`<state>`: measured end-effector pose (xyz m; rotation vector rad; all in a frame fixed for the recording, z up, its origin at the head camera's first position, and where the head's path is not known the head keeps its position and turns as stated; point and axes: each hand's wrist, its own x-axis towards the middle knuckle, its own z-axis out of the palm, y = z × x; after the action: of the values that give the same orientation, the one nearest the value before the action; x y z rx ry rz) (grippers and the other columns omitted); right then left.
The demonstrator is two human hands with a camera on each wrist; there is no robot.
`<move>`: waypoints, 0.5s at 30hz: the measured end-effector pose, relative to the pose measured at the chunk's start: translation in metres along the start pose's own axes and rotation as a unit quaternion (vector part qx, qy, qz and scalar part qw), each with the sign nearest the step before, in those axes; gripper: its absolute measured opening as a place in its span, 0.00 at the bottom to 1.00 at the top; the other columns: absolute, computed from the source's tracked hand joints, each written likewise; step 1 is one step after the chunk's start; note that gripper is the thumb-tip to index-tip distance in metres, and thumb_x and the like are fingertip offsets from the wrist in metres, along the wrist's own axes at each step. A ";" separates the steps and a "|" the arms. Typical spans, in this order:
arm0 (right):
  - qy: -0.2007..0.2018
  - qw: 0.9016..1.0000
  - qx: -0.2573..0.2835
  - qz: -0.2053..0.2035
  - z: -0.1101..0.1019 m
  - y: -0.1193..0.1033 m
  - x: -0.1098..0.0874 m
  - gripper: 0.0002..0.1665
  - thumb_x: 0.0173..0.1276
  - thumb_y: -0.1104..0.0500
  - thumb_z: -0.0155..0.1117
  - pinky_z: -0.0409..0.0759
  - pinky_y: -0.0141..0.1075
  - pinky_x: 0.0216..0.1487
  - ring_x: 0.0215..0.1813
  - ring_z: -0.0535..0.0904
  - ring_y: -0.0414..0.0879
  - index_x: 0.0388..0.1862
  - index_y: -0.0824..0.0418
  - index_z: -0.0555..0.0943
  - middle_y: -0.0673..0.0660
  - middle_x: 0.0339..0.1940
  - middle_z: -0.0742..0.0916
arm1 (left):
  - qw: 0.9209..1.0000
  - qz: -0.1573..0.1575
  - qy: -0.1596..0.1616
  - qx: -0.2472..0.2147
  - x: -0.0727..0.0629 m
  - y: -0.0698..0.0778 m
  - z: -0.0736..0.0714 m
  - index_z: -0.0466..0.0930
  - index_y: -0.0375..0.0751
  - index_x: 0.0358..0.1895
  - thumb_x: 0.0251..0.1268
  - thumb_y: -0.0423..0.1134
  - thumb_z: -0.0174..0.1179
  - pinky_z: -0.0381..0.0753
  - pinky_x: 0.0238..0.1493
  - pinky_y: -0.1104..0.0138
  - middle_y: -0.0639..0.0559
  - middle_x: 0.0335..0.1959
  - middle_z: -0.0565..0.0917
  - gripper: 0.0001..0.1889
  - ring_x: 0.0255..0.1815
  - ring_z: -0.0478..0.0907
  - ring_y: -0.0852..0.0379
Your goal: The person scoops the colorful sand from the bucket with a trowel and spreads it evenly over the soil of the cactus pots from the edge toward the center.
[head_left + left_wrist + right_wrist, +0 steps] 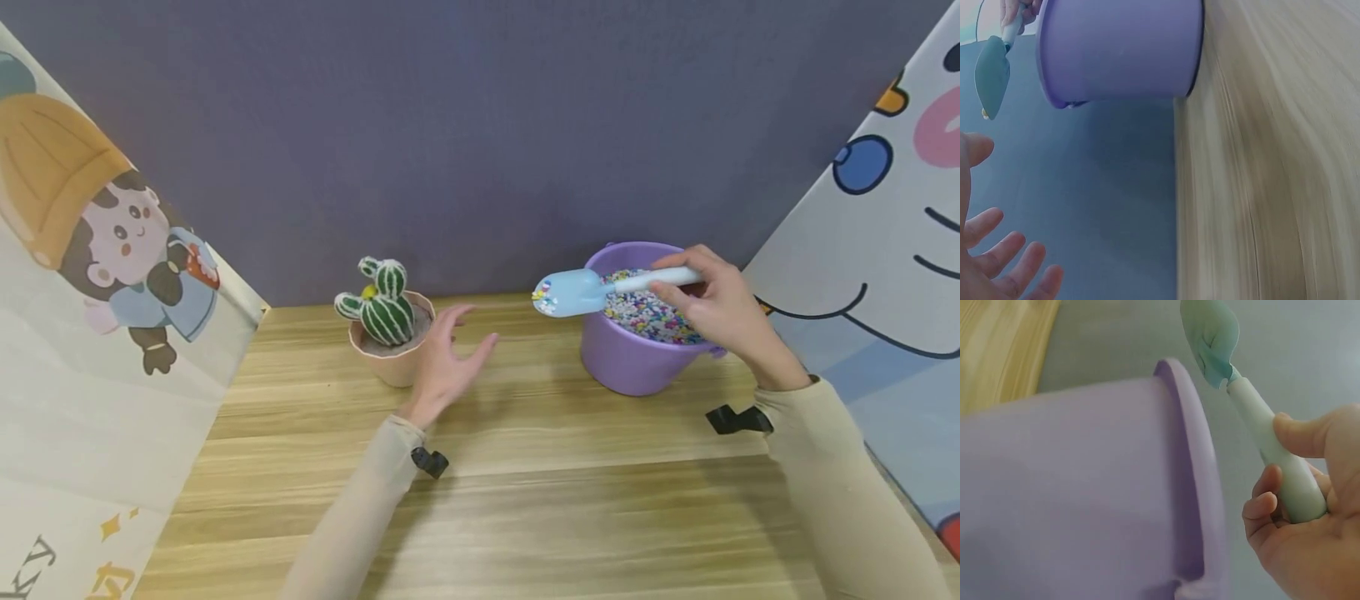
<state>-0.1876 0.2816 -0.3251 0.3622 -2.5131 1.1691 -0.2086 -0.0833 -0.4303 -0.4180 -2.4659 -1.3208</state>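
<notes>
R hand (712,304) grips pale-blue plastic scoop (576,293) near-level over purple plastic bucket (630,362), prob to retain multicol beads (547,289); L hand (442,367), splayed, left of bucket.

Bucket (630,358) plastic, smooth, satin sheen; trowel (588,292) plastic-looking, blade smooth with a soft gloss, handle (1282,453) smooth, low sheen; pellets (652,323) plastic-looking, grainy as a mass; pot (396,371) smooth, matt, plastic or ceramic can't tell; cactus (387,320) fuzzy, textile-like, raised yarn-like ribs. Table (525,492) wood-grain, smooth, faint sheen; back wall (480,150) matt, cloth-like, fine texture; left panel (67,417) printed, matt, slightly creased, looks like cloth; sleeves (360,508) soft matt fabric.
</notes>
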 end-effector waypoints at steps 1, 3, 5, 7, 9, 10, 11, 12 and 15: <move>-0.002 1.000 0.001 0.002 0.002 -0.001 0.000 0.13 0.75 0.64 0.71 0.77 0.18 0.39 0.41 0.76 0.35 0.56 0.64 0.86 0.43 0.45 0.80 | 1.000 0.002 0.005 -0.001 -0.001 -0.001 -0.002 0.76 0.44 0.71 0.68 0.52 0.71 0.82 0.66 0.48 0.45 0.69 0.81 0.32 0.66 0.79 0.41; -0.003 1.000 -0.001 0.004 0.006 -0.002 0.000 0.13 0.75 0.63 0.71 0.76 0.19 0.38 0.40 0.75 0.36 0.56 0.63 0.86 0.46 0.46 0.80 | 1.000 0.007 0.015 -0.003 -0.002 -0.003 -0.005 0.77 0.43 0.71 0.67 0.51 0.71 0.84 0.63 0.49 0.44 0.68 0.82 0.32 0.65 0.80 0.41; -0.003 1.000 0.000 0.005 0.010 -0.004 -0.001 0.14 0.75 0.63 0.71 0.76 0.20 0.37 0.39 0.75 0.36 0.56 0.63 0.86 0.48 0.47 0.81 | 1.000 0.016 0.020 -0.004 -0.004 -0.004 -0.007 0.77 0.42 0.70 0.67 0.49 0.72 0.85 0.61 0.50 0.43 0.67 0.82 0.31 0.64 0.81 0.41; -0.005 1.000 0.004 0.008 0.013 -0.006 -0.002 0.14 0.74 0.63 0.72 0.77 0.21 0.35 0.38 0.76 0.36 0.56 0.64 0.86 0.51 0.47 0.81 | 0.999 0.027 0.024 -0.008 -0.006 -0.005 -0.009 0.78 0.41 0.69 0.67 0.48 0.72 0.86 0.60 0.49 0.41 0.66 0.83 0.30 0.63 0.81 0.42; -0.007 1.000 0.010 0.008 0.017 -0.009 -0.001 0.14 0.74 0.63 0.72 0.78 0.22 0.34 0.37 0.77 0.37 0.56 0.64 0.86 0.52 0.47 0.82 | 0.999 0.035 0.027 -0.013 -0.007 -0.004 -0.011 0.78 0.41 0.69 0.67 0.47 0.72 0.86 0.59 0.48 0.41 0.66 0.83 0.30 0.62 0.81 0.42; -0.009 1.000 0.015 0.008 0.018 -0.010 -0.001 0.14 0.73 0.63 0.72 0.78 0.22 0.35 0.37 0.77 0.37 0.56 0.64 0.86 0.52 0.46 0.82 | 0.999 0.038 0.030 -0.016 -0.009 -0.004 -0.013 0.79 0.41 0.69 0.66 0.46 0.73 0.87 0.58 0.48 0.41 0.66 0.83 0.30 0.62 0.81 0.41; -0.010 1.000 0.020 0.008 0.019 -0.012 0.000 0.14 0.73 0.63 0.72 0.79 0.22 0.35 0.38 0.78 0.36 0.56 0.65 0.86 0.52 0.46 0.82 | 0.998 0.040 0.034 -0.017 -0.010 -0.003 -0.014 0.79 0.41 0.68 0.65 0.45 0.73 0.87 0.57 0.48 0.41 0.65 0.83 0.30 0.61 0.81 0.41; -0.011 1.000 0.023 0.006 0.021 -0.012 0.000 0.14 0.73 0.63 0.72 0.79 0.22 0.35 0.37 0.78 0.36 0.56 0.65 0.85 0.52 0.46 0.82 | 0.998 0.042 0.038 -0.019 -0.010 -0.003 -0.016 0.79 0.41 0.68 0.65 0.45 0.73 0.87 0.56 0.48 0.41 0.64 0.84 0.29 0.61 0.81 0.41; -0.007 1.000 0.029 -0.003 0.024 -0.014 0.002 0.14 0.73 0.64 0.72 0.78 0.22 0.35 0.37 0.78 0.36 0.56 0.65 0.86 0.50 0.44 0.82 | 0.997 0.051 0.052 -0.019 -0.012 -0.002 -0.022 0.80 0.39 0.67 0.64 0.43 0.74 0.87 0.52 0.49 0.41 0.62 0.84 0.29 0.58 0.82 0.40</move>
<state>-0.1889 0.2542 -0.3288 0.3929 -2.4927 1.2430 -0.1954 -0.1039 -0.4255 -0.4659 -2.3062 -1.3151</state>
